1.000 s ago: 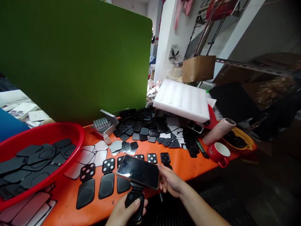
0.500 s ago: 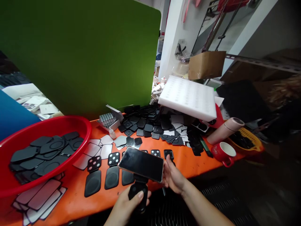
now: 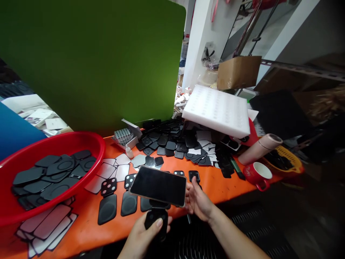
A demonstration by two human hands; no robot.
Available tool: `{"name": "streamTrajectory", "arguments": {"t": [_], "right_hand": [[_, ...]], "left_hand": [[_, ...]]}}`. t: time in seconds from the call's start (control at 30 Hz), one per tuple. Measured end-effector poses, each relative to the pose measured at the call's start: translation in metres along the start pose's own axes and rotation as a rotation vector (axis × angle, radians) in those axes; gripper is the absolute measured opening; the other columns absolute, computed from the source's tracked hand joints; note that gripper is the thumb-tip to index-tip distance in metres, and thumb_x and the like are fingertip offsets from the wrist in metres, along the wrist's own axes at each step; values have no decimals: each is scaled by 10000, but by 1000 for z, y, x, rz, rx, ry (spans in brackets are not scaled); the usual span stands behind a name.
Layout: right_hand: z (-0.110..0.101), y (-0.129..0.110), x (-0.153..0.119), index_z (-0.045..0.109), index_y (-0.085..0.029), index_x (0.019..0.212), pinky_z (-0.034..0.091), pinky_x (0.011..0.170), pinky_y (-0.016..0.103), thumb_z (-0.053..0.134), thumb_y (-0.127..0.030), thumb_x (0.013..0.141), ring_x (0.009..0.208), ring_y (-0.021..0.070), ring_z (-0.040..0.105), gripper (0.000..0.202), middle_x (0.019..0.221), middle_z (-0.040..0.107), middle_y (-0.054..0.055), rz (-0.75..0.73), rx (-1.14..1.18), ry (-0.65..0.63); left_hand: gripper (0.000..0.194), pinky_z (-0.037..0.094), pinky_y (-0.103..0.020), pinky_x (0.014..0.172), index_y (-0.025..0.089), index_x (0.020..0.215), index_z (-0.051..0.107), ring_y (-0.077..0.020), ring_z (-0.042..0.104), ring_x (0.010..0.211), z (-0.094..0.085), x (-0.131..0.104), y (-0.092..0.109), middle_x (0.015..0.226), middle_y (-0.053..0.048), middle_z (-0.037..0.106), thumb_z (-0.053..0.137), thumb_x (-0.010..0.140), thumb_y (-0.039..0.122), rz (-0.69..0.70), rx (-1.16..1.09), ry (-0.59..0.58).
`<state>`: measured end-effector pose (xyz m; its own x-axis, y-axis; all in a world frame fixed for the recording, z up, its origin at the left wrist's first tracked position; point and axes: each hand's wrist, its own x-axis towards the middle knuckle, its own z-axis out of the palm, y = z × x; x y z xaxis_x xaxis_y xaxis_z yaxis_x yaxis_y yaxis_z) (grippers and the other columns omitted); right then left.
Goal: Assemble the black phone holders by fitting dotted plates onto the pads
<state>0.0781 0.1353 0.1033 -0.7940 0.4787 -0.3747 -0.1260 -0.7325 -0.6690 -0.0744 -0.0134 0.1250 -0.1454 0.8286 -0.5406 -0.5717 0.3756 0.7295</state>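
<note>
Phone [image 3: 159,186]: a dark slab with a blank, matt black screen and a thin pale edge, lying landscape and nearly flat, tilted a little toward the camera.
Stand [image 3: 156,219]: a black rounded pad under the phone, joined to its back by a short black neck.
Place: both are held in the air over the near edge of the orange table [image 3: 215,187], just in front of a row of black pads [image 3: 107,213].
Left hand [image 3: 142,237]: clenched around the stand from below, thumb pressed on its front face.
Right hand [image 3: 198,203]: fingertips touch the phone's right short edge; whether they pinch it cannot be told.
Around: a red basin [image 3: 54,142] of black pads sits at the left, a heap of small black parts [image 3: 172,144] lies behind the phone, a white foam tray [image 3: 218,111] beyond, and a red cup [image 3: 257,174] at the right.
Change: half a second ago the screen showed a glossy sheen and sat slightly more slanted; now it faces up more squarely and looks dull. The left thumb has stayed on the stand, and the right hand keeps to the same edge.
</note>
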Motion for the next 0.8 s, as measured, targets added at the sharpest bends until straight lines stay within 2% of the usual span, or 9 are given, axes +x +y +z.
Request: {"name": "streamTrajectory", "arguments": {"t": [0.17,0.33,0.53,0.67,0.73,0.8], "right_hand": [[4,0,2,494,-192,1029,311,304,135,206,-648,787,443,76,484,591,684,542,21,15,-8,6],[21,5,16,500,-198,1036,408,382,185,151,-720,730,580,133,556,699,711,558,41,67,34,-19],[24,7,28,532,-193,960,262,313,144,224,-728,716,446,101,495,664,577,533,0,113,43,30],[27,7,27,560,-146,808,228,312,149,451,-601,735,366,66,424,474,482,484,-29,101,-16,123],[30,6,26,560,-141,820,242,325,145,575,-479,716,391,59,438,354,524,510,-26,57,-43,166],[33,6,25,559,-140,846,261,343,141,616,-413,704,420,54,450,313,565,528,-20,8,-38,186]], "left_hand": [[324,480,-372,764,130,896,623,-251,634,788,-4,1,0,845,-114,697,675,649,332,29,1,-7],[355,493,-366,734,123,876,613,-265,634,800,-7,21,-5,834,-120,698,699,612,345,75,30,33],[311,482,-343,762,139,924,603,-244,626,835,-16,25,-7,891,-119,691,643,684,333,107,111,-18],[290,471,-369,796,152,938,607,-240,624,835,-21,19,-10,916,-106,687,626,702,320,108,90,-70],[286,468,-377,804,150,940,609,-236,623,830,-21,18,-12,915,-101,686,624,707,314,109,87,-78],[294,471,-382,796,145,935,610,-236,625,816,-21,18,-13,902,-101,687,632,698,318,91,78,-85]]}}
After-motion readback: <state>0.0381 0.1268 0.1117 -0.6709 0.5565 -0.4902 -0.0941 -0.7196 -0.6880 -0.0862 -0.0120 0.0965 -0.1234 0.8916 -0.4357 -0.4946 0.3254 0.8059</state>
